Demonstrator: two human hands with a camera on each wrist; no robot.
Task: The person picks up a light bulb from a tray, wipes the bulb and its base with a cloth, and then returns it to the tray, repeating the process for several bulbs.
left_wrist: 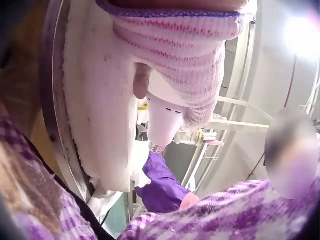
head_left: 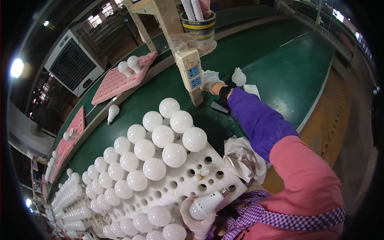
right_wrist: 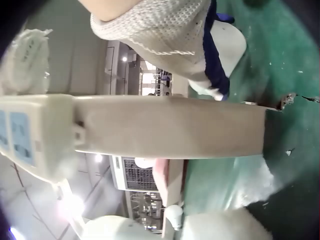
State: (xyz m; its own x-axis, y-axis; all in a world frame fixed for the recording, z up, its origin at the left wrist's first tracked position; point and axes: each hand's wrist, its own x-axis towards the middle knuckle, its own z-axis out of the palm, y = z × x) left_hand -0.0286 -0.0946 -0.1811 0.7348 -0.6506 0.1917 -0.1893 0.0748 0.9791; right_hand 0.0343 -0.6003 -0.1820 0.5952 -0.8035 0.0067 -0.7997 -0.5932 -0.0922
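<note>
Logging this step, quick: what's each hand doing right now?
Left hand: closed on a bulb.
Right hand: beside the wooden post, grip cannot be told.

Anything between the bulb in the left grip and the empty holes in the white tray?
Nothing visible. The left grip holds the bulb right at the near edge of the tray, and the open holes beside it are unblocked.

The green belt (head_left: 280, 60) carried a white perforated tray (head_left: 214, 166) packed with round bulbs, a crumpled cloth (head_left: 242, 158) at its corner, and a wooden post (head_left: 196, 97). Farther off, an upright bulb (head_left: 239, 77) stood by a white rag (head_left: 252, 90). A loose bulb (head_left: 113, 113) lay near the rail.
</note>
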